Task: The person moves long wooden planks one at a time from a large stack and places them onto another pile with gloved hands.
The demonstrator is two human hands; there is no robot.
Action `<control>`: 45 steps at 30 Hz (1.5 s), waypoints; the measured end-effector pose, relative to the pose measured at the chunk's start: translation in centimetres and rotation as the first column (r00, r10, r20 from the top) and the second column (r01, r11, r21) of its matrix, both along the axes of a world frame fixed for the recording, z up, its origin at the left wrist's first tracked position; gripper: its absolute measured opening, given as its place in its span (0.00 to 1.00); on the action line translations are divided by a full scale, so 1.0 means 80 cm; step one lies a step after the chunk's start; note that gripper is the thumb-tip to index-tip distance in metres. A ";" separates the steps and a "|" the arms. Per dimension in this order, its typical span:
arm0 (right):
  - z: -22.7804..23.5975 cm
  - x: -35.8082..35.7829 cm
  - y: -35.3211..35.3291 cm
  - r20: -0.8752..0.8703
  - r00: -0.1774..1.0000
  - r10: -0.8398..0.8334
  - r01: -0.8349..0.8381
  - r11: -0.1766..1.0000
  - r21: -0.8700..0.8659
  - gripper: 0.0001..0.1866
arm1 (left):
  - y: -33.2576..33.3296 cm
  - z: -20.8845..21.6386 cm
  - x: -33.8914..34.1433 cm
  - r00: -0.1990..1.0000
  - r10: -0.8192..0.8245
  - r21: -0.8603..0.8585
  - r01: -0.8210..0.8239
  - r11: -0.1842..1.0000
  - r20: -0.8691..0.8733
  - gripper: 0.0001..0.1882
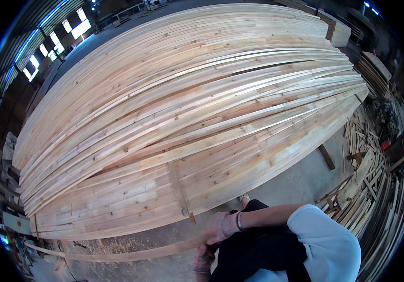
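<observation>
Pine strip (131,255) pinched in both gloved hands, right hand (220,226) and left hand (204,258), at 6 o'clock; big stack (188,117) already piled, scrap pile (366,155) waiting at 3.

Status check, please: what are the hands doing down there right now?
Both gloved hands, right hand and left hand, grip one long plank. Big lumber stack directly ahead.

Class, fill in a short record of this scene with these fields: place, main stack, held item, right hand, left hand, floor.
place: timber workshop
main stack: big pile of long planks
held item: thin strip, running left from the hands
right hand: gloved right hand gripping the strip's end
left hand: gloved left hand just below the strip, grip unclear
floor: concrete floor, offcuts at right
</observation>
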State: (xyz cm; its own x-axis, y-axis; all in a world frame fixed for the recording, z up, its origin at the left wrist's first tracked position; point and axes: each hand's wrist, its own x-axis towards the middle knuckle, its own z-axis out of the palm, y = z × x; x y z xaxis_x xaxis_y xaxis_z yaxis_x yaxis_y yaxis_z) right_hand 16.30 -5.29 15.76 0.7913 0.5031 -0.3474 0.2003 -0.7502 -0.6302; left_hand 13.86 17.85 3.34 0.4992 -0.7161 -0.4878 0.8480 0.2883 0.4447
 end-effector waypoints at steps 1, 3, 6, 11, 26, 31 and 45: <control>0.007 0.011 -0.003 0.099 0.995 0.014 -0.014 1.000 -0.001 0.22 | -0.024 0.007 -0.004 0.999 0.006 0.098 -0.011 0.995 0.049 0.31; 0.012 0.027 -0.033 0.278 0.960 -0.027 0.033 0.999 -0.017 0.21 | -0.024 0.010 0.009 0.974 0.221 0.141 -0.225 0.964 0.044 0.30; 0.040 0.073 -0.142 0.510 0.849 -0.140 0.167 0.986 -0.008 0.19 | 0.025 -0.019 0.041 0.890 0.450 0.290 -0.452 0.844 0.077 0.22; 0.103 0.133 -0.357 0.525 0.762 -0.379 0.522 0.839 -0.152 0.23 | 0.115 -0.059 0.082 0.669 0.734 0.488 -0.681 0.546 0.112 0.26; 0.084 0.262 -0.586 0.557 0.752 -0.353 0.631 0.631 -0.452 0.22 | -0.101 0.016 -0.045 0.148 0.954 0.537 -0.798 0.272 -0.262 0.23; 0.082 0.252 -0.593 0.657 0.690 -0.304 0.650 0.659 -0.378 0.23 | -0.113 0.035 -0.035 0.123 0.970 0.601 -0.767 0.227 -0.210 0.20; 0.106 0.187 -0.511 0.573 0.818 0.056 0.455 0.547 -0.703 0.23 | -0.076 -0.001 -0.034 0.511 0.801 0.152 -0.805 0.573 -0.311 0.13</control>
State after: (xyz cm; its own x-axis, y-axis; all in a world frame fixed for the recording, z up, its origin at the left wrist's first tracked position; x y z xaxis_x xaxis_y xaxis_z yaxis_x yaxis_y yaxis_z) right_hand 31.29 -46.18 24.27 0.9985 0.0293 -0.0471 0.0449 -0.9252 0.3767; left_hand 11.16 11.80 3.29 0.6853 -0.0947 -0.7220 0.3352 0.9212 0.1973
